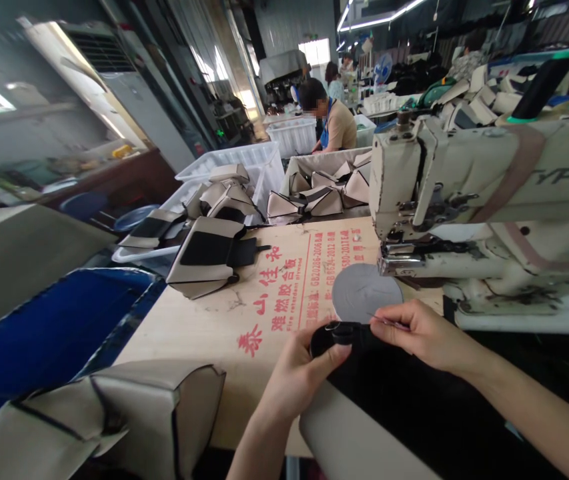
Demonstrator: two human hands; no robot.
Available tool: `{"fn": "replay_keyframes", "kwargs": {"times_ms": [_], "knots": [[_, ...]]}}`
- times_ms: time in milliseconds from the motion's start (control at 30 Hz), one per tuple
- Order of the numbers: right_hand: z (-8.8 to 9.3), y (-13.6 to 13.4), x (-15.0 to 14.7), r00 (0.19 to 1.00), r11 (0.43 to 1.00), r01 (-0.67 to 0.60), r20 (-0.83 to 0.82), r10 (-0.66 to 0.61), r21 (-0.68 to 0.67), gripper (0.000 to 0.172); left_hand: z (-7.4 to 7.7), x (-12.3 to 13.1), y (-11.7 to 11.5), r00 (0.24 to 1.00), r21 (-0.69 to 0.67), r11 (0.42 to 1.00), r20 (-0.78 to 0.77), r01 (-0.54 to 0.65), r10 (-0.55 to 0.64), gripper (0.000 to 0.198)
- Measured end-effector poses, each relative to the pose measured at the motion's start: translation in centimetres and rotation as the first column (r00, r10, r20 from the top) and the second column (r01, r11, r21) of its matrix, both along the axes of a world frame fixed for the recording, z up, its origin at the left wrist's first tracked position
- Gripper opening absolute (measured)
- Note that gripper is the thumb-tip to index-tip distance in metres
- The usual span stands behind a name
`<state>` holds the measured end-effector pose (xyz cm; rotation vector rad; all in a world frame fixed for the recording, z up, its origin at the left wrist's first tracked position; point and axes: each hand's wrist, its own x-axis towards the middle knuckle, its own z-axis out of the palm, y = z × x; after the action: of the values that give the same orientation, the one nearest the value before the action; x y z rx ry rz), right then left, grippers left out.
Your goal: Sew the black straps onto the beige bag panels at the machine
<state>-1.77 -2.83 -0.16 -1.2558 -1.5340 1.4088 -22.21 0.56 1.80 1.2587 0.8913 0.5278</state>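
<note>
My left hand (297,373) is closed on the folded black end of a black-and-beige sewn piece (364,427), its thumb pressing near a dark buckle-like part (347,332). The rest of the piece hangs towards me over the table's near edge. In my right hand (421,337) a thin tool (389,322) with a fine pointed tip is pinched, close to the black edge; its exact kind is unclear. A grey round disc (367,292) lies on the plywood table (284,287) just beyond both hands.
A sewing machine (489,193) stands at the right. One beige-and-black sewn bag (209,253) rests on the table's far left; another (154,407) sits at the near left. White bins (234,160) hold similar pieces behind. A blue-lined container (54,340) is at left. A co-worker (337,123) bends beyond.
</note>
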Motion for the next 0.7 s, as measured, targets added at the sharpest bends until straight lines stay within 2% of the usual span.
{"fn": "replay_keyframes", "kwargs": {"times_ms": [133,200,267,333,433,533,633,700], "knots": [[0.7,-0.6,0.4,0.999,0.999,0.033,0.030,-0.034,0.038,0.039,0.0,0.7,-0.3,0.999,-0.047,0.999,0.033,0.015,-0.013,0.023],[1.2,-1.0,1.0,0.977,0.981,0.164,0.119,-0.176,0.104,0.037,0.0,0.9,-0.3,0.999,-0.052,0.998,0.039,0.022,-0.020,0.021],[1.5,-1.9,1.7,0.902,0.922,0.324,0.224,-0.368,0.211,0.033,-0.1,1.0,-0.3,0.999,-0.043,0.999,0.038,0.026,-0.024,0.019],[1.6,-3.2,2.4,0.821,0.867,0.363,0.323,-0.471,0.342,0.032,-0.1,1.1,-0.3,0.999,-0.025,0.999,0.030,0.031,-0.030,0.018],[1.5,-5.2,2.4,0.744,0.822,0.196,0.466,-0.479,0.534,0.026,-0.2,1.2,-0.3,0.999,-0.001,0.999,0.018,0.043,-0.042,0.017],[1.1,-6.1,1.8,0.663,0.747,0.021,0.550,-0.508,0.664,0.020,-0.2,1.5,-0.4,0.998,0.009,0.999,0.017,0.052,-0.052,0.017],[0.7,-5.9,1.4,0.569,0.670,-0.064,0.579,-0.584,0.739,0.018,-0.2,1.7,-0.4,0.997,0.010,0.997,0.016,0.072,-0.072,0.017],[0.6,-5.5,1.3,0.532,0.651,-0.091,0.589,-0.608,0.754,0.017,-0.2,1.8,-0.4,0.997,0.020,0.997,0.015,0.074,-0.074,0.017]]}}
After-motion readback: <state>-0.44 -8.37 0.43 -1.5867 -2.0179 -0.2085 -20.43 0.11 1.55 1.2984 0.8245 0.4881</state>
